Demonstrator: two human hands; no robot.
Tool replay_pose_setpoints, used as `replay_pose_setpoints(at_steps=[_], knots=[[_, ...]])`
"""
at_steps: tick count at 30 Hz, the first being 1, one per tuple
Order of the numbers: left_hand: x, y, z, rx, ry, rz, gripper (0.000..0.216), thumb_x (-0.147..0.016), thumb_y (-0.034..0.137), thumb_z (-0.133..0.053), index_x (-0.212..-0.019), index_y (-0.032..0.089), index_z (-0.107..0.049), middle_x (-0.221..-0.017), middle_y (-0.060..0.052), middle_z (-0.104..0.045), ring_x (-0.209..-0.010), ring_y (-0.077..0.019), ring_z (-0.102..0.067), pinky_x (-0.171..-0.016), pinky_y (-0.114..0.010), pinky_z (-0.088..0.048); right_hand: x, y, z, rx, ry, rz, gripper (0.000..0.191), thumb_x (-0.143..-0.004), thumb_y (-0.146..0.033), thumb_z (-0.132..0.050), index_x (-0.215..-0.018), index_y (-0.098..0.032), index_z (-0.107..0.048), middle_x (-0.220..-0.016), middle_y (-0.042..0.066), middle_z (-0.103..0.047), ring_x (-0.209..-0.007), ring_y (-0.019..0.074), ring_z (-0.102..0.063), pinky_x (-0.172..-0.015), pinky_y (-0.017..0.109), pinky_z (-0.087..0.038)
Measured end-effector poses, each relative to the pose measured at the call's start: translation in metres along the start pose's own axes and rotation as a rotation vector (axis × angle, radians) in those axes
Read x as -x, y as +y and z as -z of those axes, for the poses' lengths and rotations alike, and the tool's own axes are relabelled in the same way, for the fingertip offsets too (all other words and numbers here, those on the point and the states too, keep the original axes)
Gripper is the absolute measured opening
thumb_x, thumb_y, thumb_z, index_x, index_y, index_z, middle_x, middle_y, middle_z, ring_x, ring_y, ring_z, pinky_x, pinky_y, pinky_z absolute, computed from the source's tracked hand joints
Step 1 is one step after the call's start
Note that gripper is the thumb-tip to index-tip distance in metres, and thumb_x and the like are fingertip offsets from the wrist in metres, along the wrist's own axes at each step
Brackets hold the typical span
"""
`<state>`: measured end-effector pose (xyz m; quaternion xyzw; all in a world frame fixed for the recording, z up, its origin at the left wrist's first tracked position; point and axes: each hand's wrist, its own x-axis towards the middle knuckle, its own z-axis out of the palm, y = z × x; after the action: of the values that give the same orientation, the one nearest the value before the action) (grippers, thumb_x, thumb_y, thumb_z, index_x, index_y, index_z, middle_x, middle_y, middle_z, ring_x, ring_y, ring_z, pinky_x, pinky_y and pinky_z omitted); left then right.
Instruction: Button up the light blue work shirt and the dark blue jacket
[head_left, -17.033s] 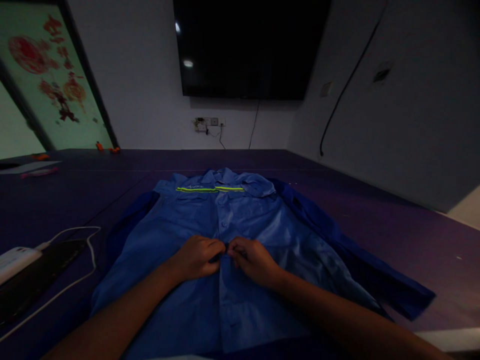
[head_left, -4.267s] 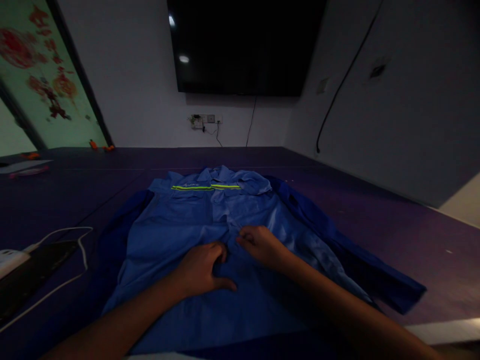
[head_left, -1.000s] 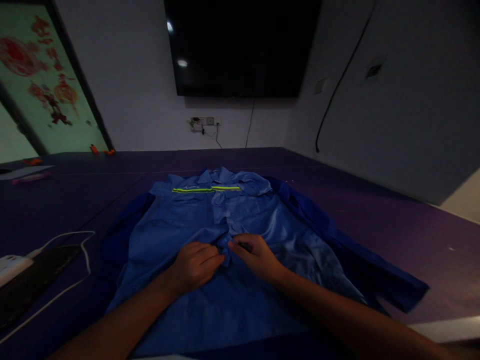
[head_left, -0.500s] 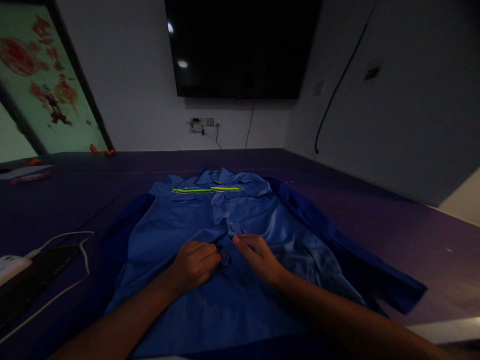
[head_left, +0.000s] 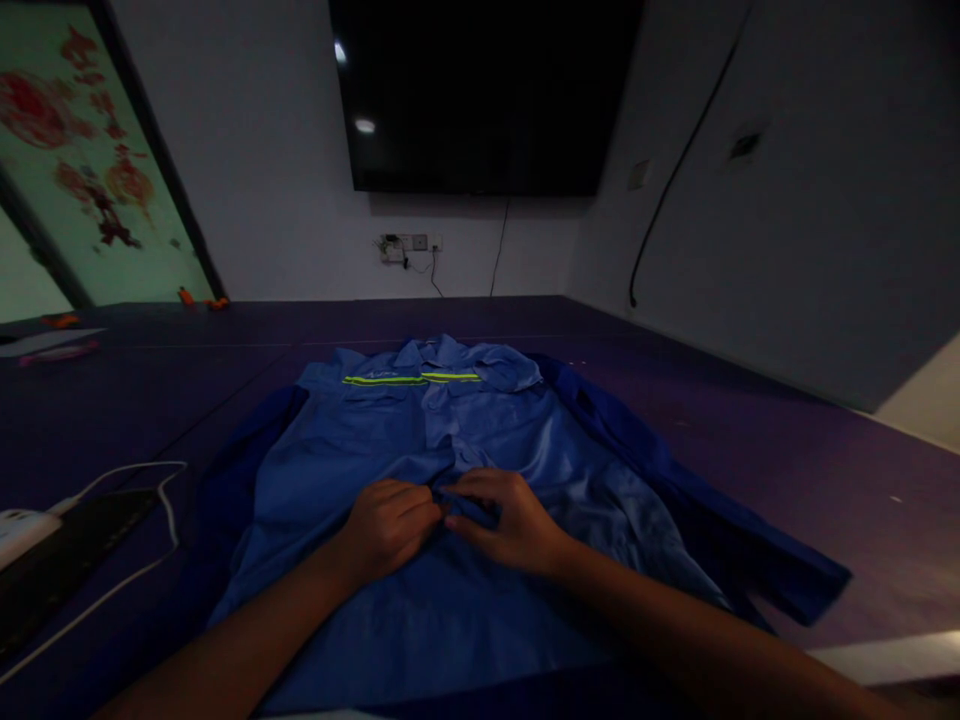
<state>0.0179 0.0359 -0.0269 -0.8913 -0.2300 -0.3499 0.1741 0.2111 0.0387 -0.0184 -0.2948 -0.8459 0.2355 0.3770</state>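
Observation:
A blue work shirt (head_left: 337, 440) lies spread face up before me, its collar away from me, with yellow-green strips across the chest. My left hand (head_left: 394, 522) is closed on the cloth of the front placket at the middle of the shirt. Right beside it, my right hand (head_left: 506, 515) has thumb and fingers around a raised fold of the same placket. Both hands nearly touch at the fingertips. Any button between them is hidden. Darker blue sleeves (head_left: 750, 530) stretch out to either side.
The shirt lies on a purple surface (head_left: 787, 450). At the left are a white power strip (head_left: 26, 535), a black flat object (head_left: 82, 560) and a white cable (head_left: 172, 510). A television (head_left: 487, 100) hangs on the far wall, with sockets (head_left: 412, 243) below.
My right hand has moved left and slightly down, its thumb and fingers now parted around the placket fold beside my left hand. My left hand has stayed in place.

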Motion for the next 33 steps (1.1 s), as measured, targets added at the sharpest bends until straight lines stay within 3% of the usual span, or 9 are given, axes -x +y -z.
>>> replay_pose_setpoints(at_steps=[6, 13, 23, 33], knots=[[0.0012, -0.0016, -0.0035, -0.032, -0.035, 0.056, 0.024, -0.085, 0.025, -0.043, -0.065, 0.016, -0.054, -0.06, 0.0, -0.054, -0.054, -0.0087, -0.048, -0.051, -0.022, -0.034, 0.0019, 0.008, -0.0051, 0.042, -0.01, 0.052, 0.026, -0.072, -0.025, -0.062, -0.098, -0.02, -0.064, -0.092, 0.006, -0.066, -0.084, 0.0169, -0.061, -0.075, 0.027, -0.046], [-0.0028, -0.0004, -0.0023, -0.011, -0.082, 0.097, 0.024, -0.084, 0.032, -0.046, -0.068, 0.016, -0.055, -0.064, -0.001, -0.057, -0.057, -0.0097, -0.053, -0.053, -0.022, -0.037, 0.0011, 0.009, -0.0063, 0.072, 0.016, 0.058, 0.022, -0.073, -0.018, -0.058, -0.093, -0.02, -0.065, -0.09, 0.006, -0.066, -0.083, 0.016, -0.061, -0.074, 0.026, -0.047], [-0.007, 0.0024, 0.0011, 0.046, 0.0, 0.184, 0.022, -0.076, 0.036, -0.057, -0.082, 0.015, -0.056, -0.076, -0.004, -0.063, -0.067, -0.0132, -0.059, -0.058, -0.023, -0.045, 0.0005, 0.0104, -0.0061, 0.098, 0.05, 0.034, 0.021, -0.071, -0.015, -0.056, -0.09, -0.019, -0.065, -0.087, 0.005, -0.066, -0.08, 0.0156, -0.061, -0.072, 0.026, -0.047], [-0.0081, 0.0002, -0.0005, 0.068, -0.089, 0.269, 0.026, -0.076, 0.039, -0.055, -0.087, 0.015, -0.057, -0.081, -0.006, -0.064, -0.073, -0.0157, -0.06, -0.063, -0.026, -0.048, -0.0002, 0.0093, -0.0051, 0.112, 0.071, 0.0, 0.022, -0.072, -0.015, -0.056, -0.09, -0.021, -0.066, -0.087, 0.003, -0.068, -0.08, 0.0148, -0.062, -0.073, 0.025, -0.047]])
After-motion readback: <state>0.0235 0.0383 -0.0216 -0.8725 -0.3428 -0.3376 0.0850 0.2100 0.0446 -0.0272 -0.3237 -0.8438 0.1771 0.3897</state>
